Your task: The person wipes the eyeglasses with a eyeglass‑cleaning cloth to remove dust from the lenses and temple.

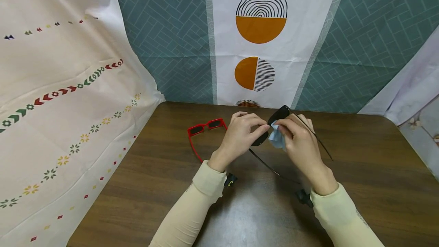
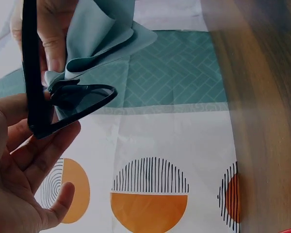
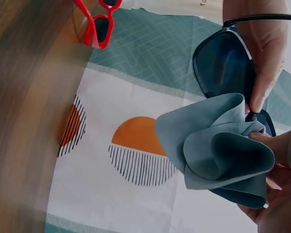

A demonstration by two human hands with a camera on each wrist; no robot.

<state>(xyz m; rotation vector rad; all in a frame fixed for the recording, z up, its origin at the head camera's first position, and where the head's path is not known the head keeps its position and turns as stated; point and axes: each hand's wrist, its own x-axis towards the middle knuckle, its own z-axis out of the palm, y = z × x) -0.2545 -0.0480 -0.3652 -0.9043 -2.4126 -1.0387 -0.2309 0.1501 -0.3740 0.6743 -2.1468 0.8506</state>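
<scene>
Over the table, my left hand (image 1: 240, 134) pinches a pair of black sunglasses (image 1: 279, 113) near the bridge. The arms of the sunglasses are unfolded and point back toward me. A light blue cloth (image 1: 276, 139) is gripped by my right hand (image 1: 302, 144), thumb and fingers pressing it to the frame near the bridge. In the right wrist view the cloth (image 3: 223, 145) hangs in loose folds and covers part of one lens; the other dark lens (image 3: 223, 63) shows. The left wrist view has the cloth (image 2: 99, 36) behind the frame of the sunglasses (image 2: 31, 73).
Red sunglasses (image 1: 206, 125) with dark lenses lie unfolded on the brown wooden table (image 1: 144, 186), left of my left hand. A patterned curtain (image 1: 171, 29) hangs along the table's back edge. White patterned fabric (image 1: 61, 117) borders the left side.
</scene>
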